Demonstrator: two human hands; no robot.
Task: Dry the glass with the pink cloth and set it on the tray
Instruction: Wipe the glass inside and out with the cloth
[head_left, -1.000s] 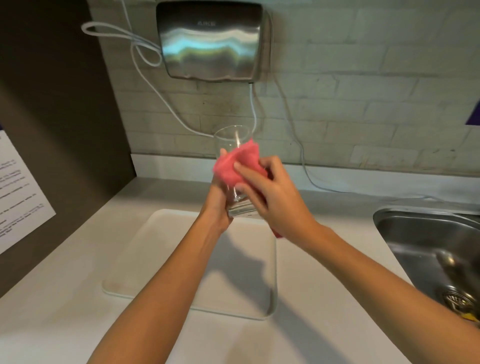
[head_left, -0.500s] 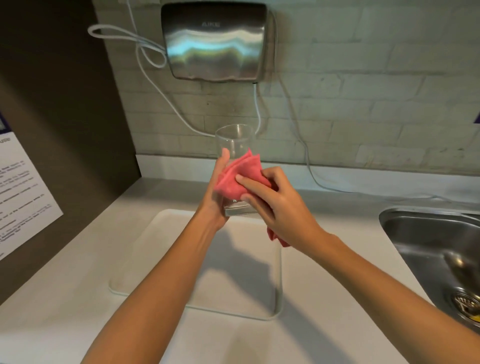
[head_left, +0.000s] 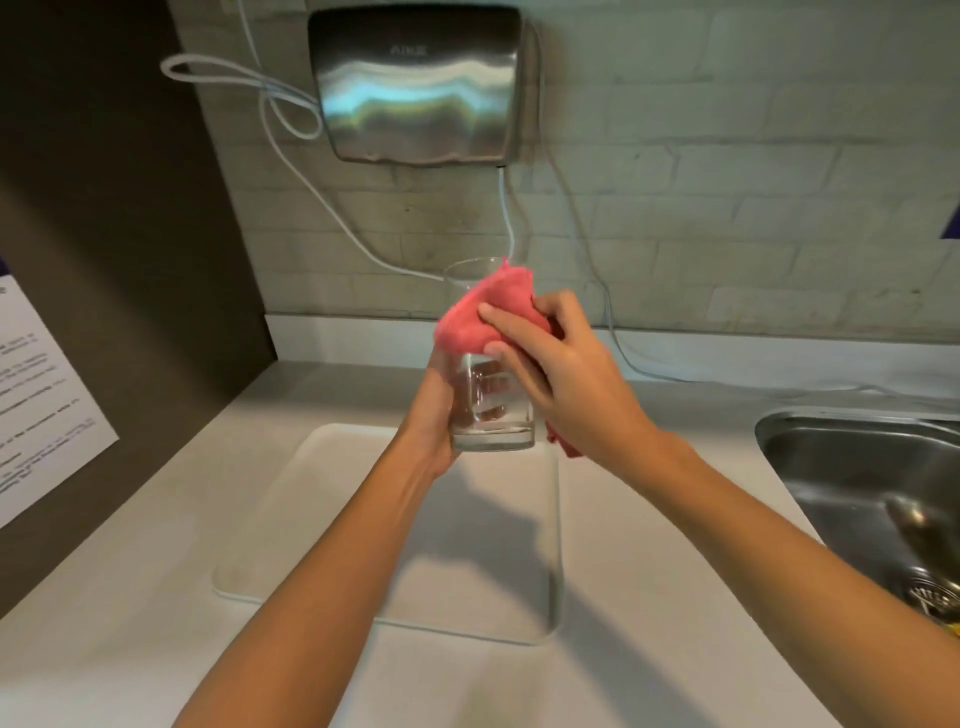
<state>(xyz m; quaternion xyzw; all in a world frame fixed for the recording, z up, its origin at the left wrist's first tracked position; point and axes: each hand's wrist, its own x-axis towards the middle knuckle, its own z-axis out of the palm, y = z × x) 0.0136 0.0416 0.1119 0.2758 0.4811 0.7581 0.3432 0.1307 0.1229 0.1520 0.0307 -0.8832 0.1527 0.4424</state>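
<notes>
Gripping the upright glass (head_left: 492, 410) low down with the left hand (head_left: 434, 415), fingers wrapped behind it. Pressing the cloth (head_left: 485, 314) against its upper side and rim with the right hand (head_left: 561, 374), fingers closed on the fabric. Held above the tray (head_left: 311, 519), clear of it.

Before you, the pale tabletop (head_left: 675, 597) carries a white tray (head_left: 322, 519), with a steel sink (head_left: 857, 467) set in at right.

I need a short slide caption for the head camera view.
Left hand holds a clear glass above the white tray; right hand wipes it with a pink cloth.
</notes>
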